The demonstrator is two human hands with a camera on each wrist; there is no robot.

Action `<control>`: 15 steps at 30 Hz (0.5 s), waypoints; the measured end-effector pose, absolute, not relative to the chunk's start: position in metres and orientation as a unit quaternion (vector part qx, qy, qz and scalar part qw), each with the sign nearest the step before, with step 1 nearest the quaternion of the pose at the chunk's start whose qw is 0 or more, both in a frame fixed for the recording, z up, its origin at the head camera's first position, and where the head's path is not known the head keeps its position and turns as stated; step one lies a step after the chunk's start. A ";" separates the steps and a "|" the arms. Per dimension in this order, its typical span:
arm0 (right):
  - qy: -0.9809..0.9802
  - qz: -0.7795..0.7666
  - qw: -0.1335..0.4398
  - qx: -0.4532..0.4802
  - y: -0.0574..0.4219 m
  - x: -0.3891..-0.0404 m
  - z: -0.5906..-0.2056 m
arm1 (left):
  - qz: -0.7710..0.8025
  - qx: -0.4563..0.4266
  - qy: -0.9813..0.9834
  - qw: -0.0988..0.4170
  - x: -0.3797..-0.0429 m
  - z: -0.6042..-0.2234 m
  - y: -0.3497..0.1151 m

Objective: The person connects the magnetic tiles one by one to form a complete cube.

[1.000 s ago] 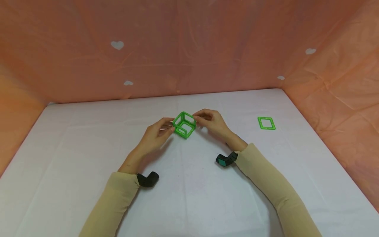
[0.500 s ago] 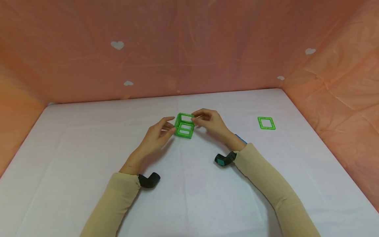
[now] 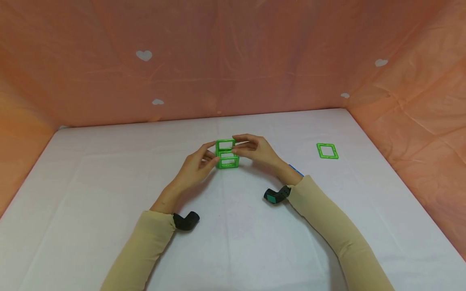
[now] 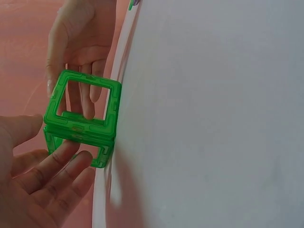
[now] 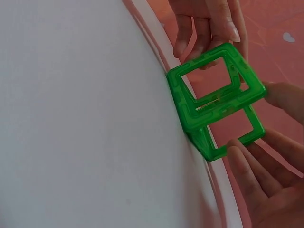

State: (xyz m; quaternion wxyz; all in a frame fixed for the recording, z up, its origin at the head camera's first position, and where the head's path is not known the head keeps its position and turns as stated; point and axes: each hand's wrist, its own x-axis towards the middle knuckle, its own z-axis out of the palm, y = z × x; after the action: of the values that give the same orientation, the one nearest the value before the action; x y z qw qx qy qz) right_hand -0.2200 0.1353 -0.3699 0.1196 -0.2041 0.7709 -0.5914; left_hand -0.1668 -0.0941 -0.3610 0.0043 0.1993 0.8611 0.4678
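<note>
A cube-like frame of green magnetic tiles (image 3: pixel 228 165) stands near the middle of the table, with open square windows in its faces. My left hand (image 3: pixel 194 167) holds it from the left, thumb at the near edge and index finger toward the back. From the right, my right hand (image 3: pixel 259 152) pinches its other side between thumb and fingers. In the left wrist view, fingertips (image 4: pixel 78 159) overlap the lower tile of the cube. The right wrist view shows an upper tile slanting over the lower ones, with a fingertip (image 5: pixel 235 145) on the lower edge.
A single green square tile (image 3: pixel 327 151) lies flat on the white-covered table (image 3: pixel 233 242) at the right. Orange fabric walls (image 3: pixel 255 60) rise behind and beside it. Black cameras (image 3: pixel 186 221) sit on both wrists, and a blue strip (image 3: pixel 296 170) shows by the right wrist.
The cube has turned from corner-on to nearly face-on toward me. My left hand has shifted slightly right, and the right hand's fingertips slightly left. The loose tile has stayed put.
</note>
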 end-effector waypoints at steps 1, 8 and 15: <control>0.771 -0.590 0.120 -0.207 0.135 -0.220 -0.370 | 0.467 0.200 0.862 0.004 -0.167 -0.361 -0.094; 0.775 -0.584 0.115 -0.213 0.135 -0.218 -0.368 | 0.457 0.198 0.867 -0.006 -0.168 -0.361 -0.092; 0.785 -0.570 0.114 -0.215 0.137 -0.218 -0.367 | 0.450 0.196 0.871 -0.035 -0.170 -0.364 -0.094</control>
State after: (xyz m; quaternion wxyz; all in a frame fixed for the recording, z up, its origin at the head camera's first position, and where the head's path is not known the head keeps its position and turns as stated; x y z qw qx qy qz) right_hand -0.2181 0.1365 -0.3674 0.1141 -0.2153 0.7849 -0.5697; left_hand -0.1705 -0.0936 -0.3640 -0.0349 0.1959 0.8706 0.4499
